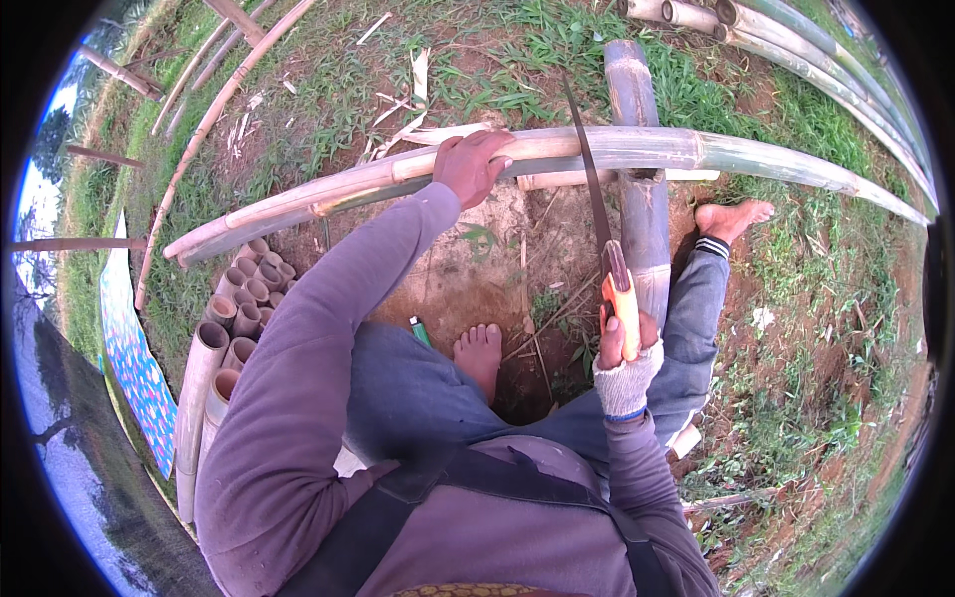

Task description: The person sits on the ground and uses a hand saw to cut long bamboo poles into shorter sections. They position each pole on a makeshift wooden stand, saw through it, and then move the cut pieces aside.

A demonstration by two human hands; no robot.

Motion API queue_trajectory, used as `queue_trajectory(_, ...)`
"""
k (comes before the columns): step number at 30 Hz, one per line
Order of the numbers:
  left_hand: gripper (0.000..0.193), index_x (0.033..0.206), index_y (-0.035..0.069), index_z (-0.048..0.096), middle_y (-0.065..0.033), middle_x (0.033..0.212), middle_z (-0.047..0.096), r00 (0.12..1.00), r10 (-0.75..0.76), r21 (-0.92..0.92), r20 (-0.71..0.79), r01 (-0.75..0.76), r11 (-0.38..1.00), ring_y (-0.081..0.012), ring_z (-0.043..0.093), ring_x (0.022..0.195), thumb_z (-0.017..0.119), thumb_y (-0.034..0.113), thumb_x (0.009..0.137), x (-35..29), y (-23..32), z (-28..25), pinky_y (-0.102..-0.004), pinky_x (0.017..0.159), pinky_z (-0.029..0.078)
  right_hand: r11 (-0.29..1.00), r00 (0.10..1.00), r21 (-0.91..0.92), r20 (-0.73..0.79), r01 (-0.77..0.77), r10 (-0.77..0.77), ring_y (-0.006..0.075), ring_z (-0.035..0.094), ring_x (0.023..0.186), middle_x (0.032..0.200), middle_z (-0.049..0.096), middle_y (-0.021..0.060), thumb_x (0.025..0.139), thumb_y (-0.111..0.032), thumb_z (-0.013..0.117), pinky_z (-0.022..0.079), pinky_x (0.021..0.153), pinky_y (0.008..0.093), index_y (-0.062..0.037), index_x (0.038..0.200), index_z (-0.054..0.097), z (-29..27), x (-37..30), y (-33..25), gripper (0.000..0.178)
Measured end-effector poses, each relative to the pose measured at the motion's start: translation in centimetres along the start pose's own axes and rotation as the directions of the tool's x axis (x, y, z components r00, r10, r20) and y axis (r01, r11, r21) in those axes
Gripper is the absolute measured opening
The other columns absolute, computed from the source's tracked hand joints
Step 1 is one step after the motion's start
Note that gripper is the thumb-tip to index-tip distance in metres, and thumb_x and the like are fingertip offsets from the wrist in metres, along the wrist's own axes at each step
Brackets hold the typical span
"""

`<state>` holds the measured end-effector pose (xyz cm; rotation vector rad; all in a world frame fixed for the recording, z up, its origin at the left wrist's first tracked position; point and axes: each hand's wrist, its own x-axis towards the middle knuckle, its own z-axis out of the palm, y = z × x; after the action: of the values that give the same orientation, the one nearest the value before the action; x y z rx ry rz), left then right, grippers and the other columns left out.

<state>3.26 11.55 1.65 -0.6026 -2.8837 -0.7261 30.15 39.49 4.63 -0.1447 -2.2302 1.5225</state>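
Observation:
A long bamboo pole (657, 148) lies crosswise in front of me, resting over a thicker, darker bamboo log (645, 214) that points away from me. My left hand (471, 165) grips the pole left of the log, its fingers bent over the top. In my right hand (629, 356), which wears a fingerless knit glove, is a handsaw (597, 204) with an orange handle. The saw's dark blade crosses the pole just left of the log, its tip pointing away from me. Whether the teeth have cut into the bamboo cannot be made out.
Short cut bamboo tubes (246, 298) are stacked at my left. More long poles (796, 45) lie at the far right. A green-handled tool (420, 330) is beside my bare foot (478, 358). Pale bamboo strips (421, 80) litter the grass, and a patterned cloth (139, 368) lies far left.

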Motion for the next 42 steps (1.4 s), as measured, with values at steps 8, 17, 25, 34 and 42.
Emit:
queue_trajectory(8,0.036,0.14,0.022,0.068,-0.0014,0.147,0.07,0.999,0.03,0.054,-0.023,-0.029,0.998,-0.024,0.062,0.139,0.07,0.031,0.104,-0.5,1.0,-0.8,-0.0471,0.117,0.039,0.997,0.998,-0.059,-0.019,0.053,-0.054,0.0221,0.059,0.066,0.078,0.064,0.0116,0.103,-0.018,0.073,0.048,0.063,0.0392,-0.0034,0.102,0.064,3.6,6.4,-1.9,0.018)
queue_trajectory(17,0.037,0.139,0.019,0.066,-0.0056,0.137,0.069,0.967,0.255,0.103,-0.024,-0.251,0.962,-0.0284,0.063,0.128,0.07,0.027,0.103,-5.0,0.9,-2.1,-0.049,0.111,0.043,0.998,0.998,0.055,-0.056,-0.01,0.013,0.019,0.061,0.073,0.082,0.065,0.01,0.103,-0.021,0.074,0.05,0.066,0.036,-0.0023,0.111,0.062,5.5,7.8,-0.6,0.024)
queue_trajectory(25,0.048,0.141,0.017,0.063,-0.0116,0.122,0.069,0.896,0.327,0.134,0.301,-0.379,0.916,-0.0358,0.07,0.112,0.073,0.039,0.1,-8.9,1.7,-5.0,-0.0511,0.099,0.053,0.998,0.999,0.045,0.021,0.035,-0.036,0.0149,0.068,0.097,0.117,0.07,0.0132,0.108,-0.017,0.071,0.058,0.084,0.0295,0.0025,0.139,0.059,5.1,8.7,-2.8,0.039)
queue_trajectory(34,0.045,0.136,0.015,0.057,-0.0156,0.11,0.07,0.965,0.24,0.429,0.108,-0.263,0.864,-0.0377,0.075,0.102,0.072,0.041,0.102,-4.1,-4.7,-9.0,-0.0516,0.09,0.059,0.983,0.994,0.163,0.078,-0.087,0.075,0.0205,0.067,0.106,0.123,0.07,0.0145,0.107,-0.013,0.07,0.055,0.096,0.0344,0.0009,0.142,0.06,5.3,8.6,-2.7,0.039)
queue_trajectory(42,0.024,0.123,0.01,0.056,-0.0169,0.101,0.072,0.828,0.228,0.276,0.513,-0.41,0.87,-0.0411,0.078,0.089,0.062,0.021,0.102,-6.9,4.1,-6.4,-0.0542,0.07,0.061,0.997,0.992,0.06,0.118,0.043,-0.05,0.0099,0.063,0.08,0.107,0.068,0.0075,0.111,-0.022,0.065,0.054,0.071,0.0261,0.0002,0.14,0.059,4.8,8.6,-1.1,0.037)
